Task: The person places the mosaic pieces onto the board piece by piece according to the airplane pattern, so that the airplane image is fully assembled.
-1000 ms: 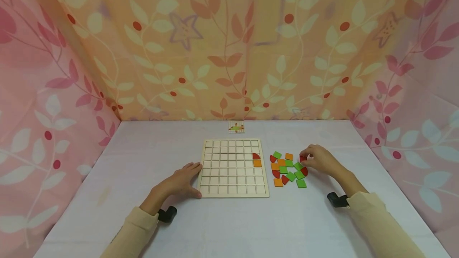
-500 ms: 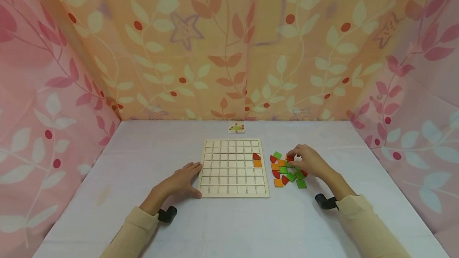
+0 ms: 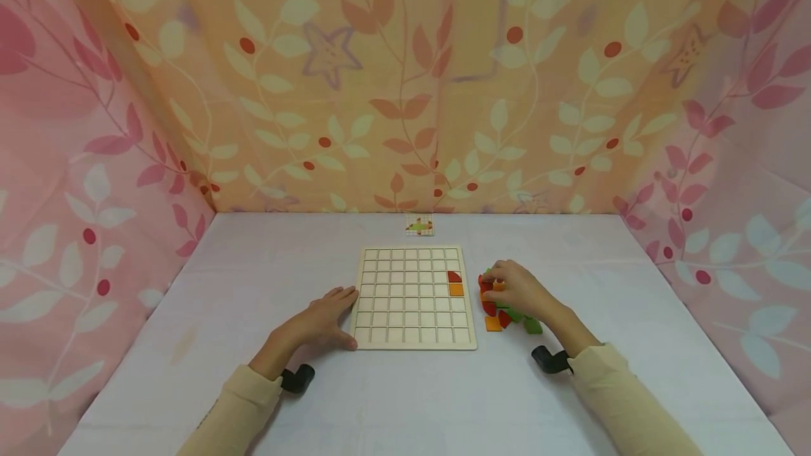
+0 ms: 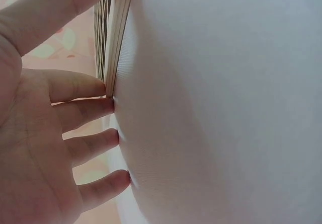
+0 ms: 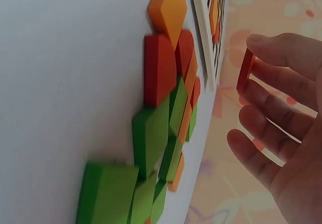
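Between thumb and fingertips my right hand point(image 3: 521, 289) pinches a red quarter-round tile point(image 5: 245, 70), held above the loose tiles. Under and around that hand lie green square tiles point(image 3: 533, 326), orange square tiles point(image 3: 493, 324) and red quarter-round tiles point(image 3: 504, 319); the hand hides some of them. My left hand point(image 3: 319, 319) rests at the left edge of the wooden grid board point(image 3: 405, 312), fingers extended, with fingertips on the tabletop against the edge in the left wrist view. In the board's right column sit one red quarter-round tile point(image 3: 454, 276) and one orange square tile point(image 3: 456, 290).
A small pattern card point(image 3: 419, 224) lies behind the board at the back of the white-covered table point(image 3: 405, 400). Patterned curtains point(image 3: 374, 90) close off the back and both sides.
My right hand has moved left over the loose tiles, carrying the red quarter-round tile toward the board. The left hand stays in place at the board's edge.
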`<state>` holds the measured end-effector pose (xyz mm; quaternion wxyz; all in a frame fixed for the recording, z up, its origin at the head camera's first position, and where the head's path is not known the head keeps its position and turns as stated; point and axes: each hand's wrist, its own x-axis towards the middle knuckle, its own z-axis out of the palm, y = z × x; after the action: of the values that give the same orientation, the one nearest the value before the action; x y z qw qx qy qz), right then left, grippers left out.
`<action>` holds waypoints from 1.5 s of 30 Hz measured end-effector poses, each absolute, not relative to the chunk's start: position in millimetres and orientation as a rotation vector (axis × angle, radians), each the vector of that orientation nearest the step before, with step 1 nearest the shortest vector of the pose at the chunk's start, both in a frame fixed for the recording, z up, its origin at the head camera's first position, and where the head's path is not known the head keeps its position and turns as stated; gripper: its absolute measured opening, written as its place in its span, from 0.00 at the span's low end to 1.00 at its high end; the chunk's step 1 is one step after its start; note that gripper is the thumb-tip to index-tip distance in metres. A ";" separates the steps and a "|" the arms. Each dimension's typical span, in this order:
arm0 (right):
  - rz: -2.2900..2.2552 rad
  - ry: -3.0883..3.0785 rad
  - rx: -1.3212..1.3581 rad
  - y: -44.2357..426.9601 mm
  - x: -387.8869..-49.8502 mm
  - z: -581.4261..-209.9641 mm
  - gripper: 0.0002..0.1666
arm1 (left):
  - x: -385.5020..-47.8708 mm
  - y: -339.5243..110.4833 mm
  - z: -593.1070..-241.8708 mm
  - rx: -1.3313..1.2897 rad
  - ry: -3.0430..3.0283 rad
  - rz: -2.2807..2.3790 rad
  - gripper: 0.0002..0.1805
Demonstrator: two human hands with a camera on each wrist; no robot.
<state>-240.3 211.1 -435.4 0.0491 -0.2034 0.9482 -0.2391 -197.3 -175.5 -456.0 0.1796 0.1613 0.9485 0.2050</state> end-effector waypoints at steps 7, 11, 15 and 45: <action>-0.686 2.844 -0.633 190.7 -237.4 -437.9 0.15 | -198.3 -174.5 -456.7 0.451 2.684 0.567 0.56; -0.661 2.826 -0.680 180.4 -236.6 -440.8 0.15 | -197.9 -175.0 -457.3 0.451 2.686 0.558 0.56; -0.605 2.818 -0.729 169.6 -234.7 -440.9 0.14 | -197.5 -175.0 -456.1 0.455 2.685 0.556 0.56; -0.478 2.887 -0.737 155.0 -234.9 -453.4 0.12 | -197.0 -175.2 -457.0 0.462 2.661 0.547 0.61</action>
<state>-234.9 155.0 -453.4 0.0621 -0.2437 0.9549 -0.1581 -197.0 -175.2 -457.0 0.1918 0.1647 0.9477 0.1946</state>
